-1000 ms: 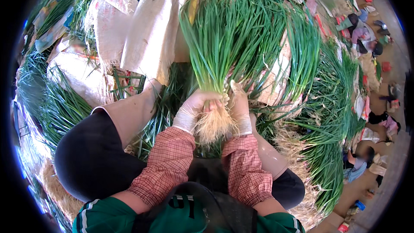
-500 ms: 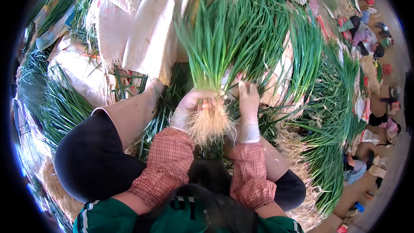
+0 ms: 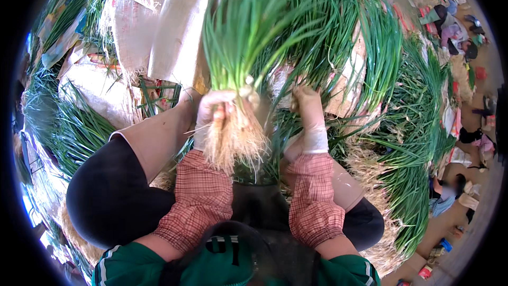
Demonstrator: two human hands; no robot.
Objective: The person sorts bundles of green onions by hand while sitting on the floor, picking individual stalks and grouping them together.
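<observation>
My left hand (image 3: 210,107), in a pale glove, is wrapped round a bunch of scallions (image 3: 238,53) just above its roots. Long green leaves fan upward from the grip, while a thick tuft of straw-coloured roots (image 3: 235,140) hangs below it. To the right, my gloved right hand (image 3: 309,103) has its fingers curled together at the near edge of a heap of loose scallions (image 3: 323,37). Whatever lies between those fingertips is hidden.
Scallions with their roots toward me (image 3: 405,190) lie in a thick row on the right. Pale woven sacks (image 3: 177,26) and more greens (image 3: 79,108) lie at the left. My bent knees (image 3: 114,190) flank the work area. Several people (image 3: 455,37) sit along the far right.
My left hand has moved left and slightly up with the scallion bunch, and its leaves blur with motion. My right hand has shifted a little up, still by the heap.
</observation>
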